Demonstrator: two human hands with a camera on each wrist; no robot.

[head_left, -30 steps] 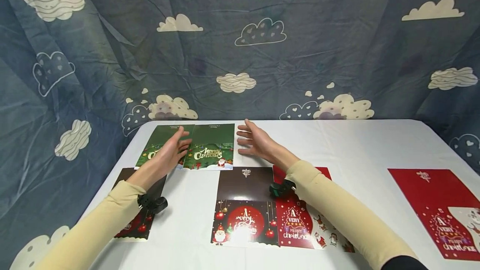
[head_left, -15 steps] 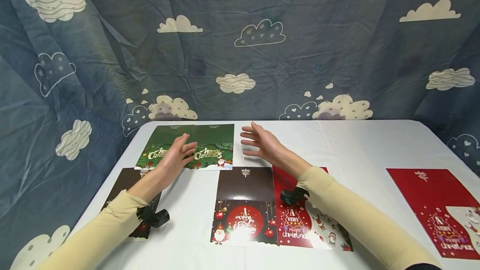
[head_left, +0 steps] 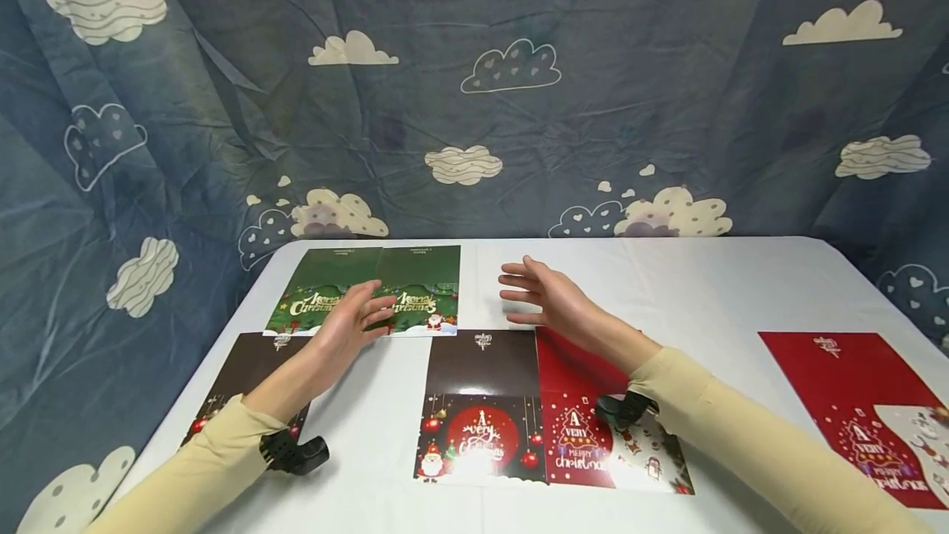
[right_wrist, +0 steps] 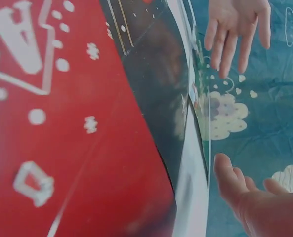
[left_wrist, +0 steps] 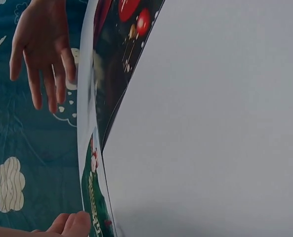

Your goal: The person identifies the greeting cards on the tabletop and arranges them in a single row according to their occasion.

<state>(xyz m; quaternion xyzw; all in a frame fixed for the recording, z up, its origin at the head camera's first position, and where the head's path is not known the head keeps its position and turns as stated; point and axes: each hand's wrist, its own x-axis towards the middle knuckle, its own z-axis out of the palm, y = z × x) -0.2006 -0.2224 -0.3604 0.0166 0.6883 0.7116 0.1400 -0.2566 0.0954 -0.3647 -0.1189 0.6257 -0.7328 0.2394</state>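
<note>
Green cards (head_left: 421,267) side by side, upper left; looks settled. Brown card (head_left: 482,365) adjoins red card (head_left: 577,427), lower centre. Second brown card (head_left: 248,365), lower left, and second red card (head_left: 838,402), lower right, seem left unpaired. Left hand (head_left: 347,330), right hand (head_left: 558,300): fingers spread, gripping nothing.

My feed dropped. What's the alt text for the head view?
A person's left hand and right hand hover, empty, above a white table. Two green Christmas cards lie at back left; nearer are a dark card at left, another dark card beside a red card in the middle, and a second red card at right.
</note>
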